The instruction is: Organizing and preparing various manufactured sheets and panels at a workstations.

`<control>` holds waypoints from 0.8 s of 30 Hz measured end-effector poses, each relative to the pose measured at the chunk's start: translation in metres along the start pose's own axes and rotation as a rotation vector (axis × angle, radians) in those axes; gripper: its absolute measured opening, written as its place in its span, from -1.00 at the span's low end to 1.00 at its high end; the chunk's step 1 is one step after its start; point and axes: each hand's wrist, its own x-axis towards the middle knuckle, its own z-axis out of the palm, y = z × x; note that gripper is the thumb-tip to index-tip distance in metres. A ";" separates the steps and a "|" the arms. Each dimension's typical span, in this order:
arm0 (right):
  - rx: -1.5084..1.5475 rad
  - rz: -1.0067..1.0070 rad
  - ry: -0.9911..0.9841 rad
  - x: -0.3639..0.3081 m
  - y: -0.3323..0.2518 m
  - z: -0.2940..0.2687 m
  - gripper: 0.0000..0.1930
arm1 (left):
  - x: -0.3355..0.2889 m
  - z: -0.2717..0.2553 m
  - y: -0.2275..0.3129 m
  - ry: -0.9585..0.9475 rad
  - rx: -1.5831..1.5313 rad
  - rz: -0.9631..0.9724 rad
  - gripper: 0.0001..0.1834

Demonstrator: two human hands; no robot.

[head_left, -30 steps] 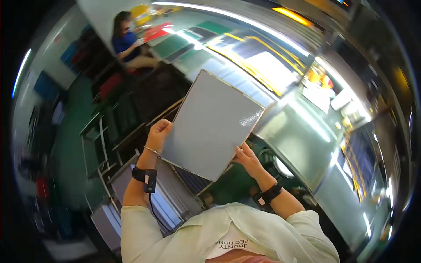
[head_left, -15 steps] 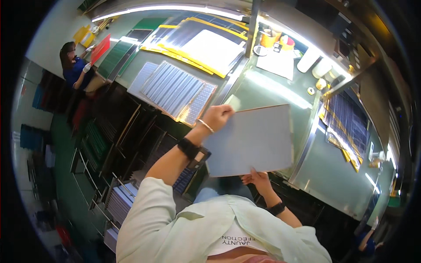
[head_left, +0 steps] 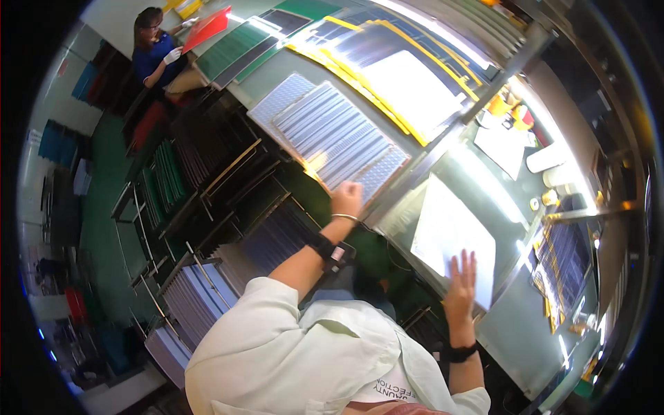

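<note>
A thin pale rectangular panel [head_left: 453, 232] lies on the greenish work surface in front of me, bright with reflected light. My right hand [head_left: 461, 287] rests at its near edge, open, fingers stretched out over the panel. My left hand [head_left: 347, 198] is at the near edge of a group of patterned blue-white panels [head_left: 339, 131]. Its fingers look curled closed and are slightly blurred; I cannot make out anything inside them or whether they touch the panels. The patterned panels overlap each other and have a thin orange-yellow border.
Dark yellow-edged panels [head_left: 332, 55] and a white sheet [head_left: 411, 86] lie at the back. A metal post [head_left: 508, 69] rises beside the bench. Racks of panels [head_left: 187, 297] stand lower left. Far left, a co-worker [head_left: 162, 59] in white gloves holds a red panel [head_left: 207, 28].
The pale panel, held up in both hands before, now lies on the work surface. My left hand has let go and moved to the patterned panels; my right hand has opened over the panel.
</note>
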 end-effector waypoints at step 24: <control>0.132 -0.326 -0.356 0.193 -0.132 0.217 -0.09 | 0.055 -0.060 -0.092 -0.134 -0.596 -0.613 -0.45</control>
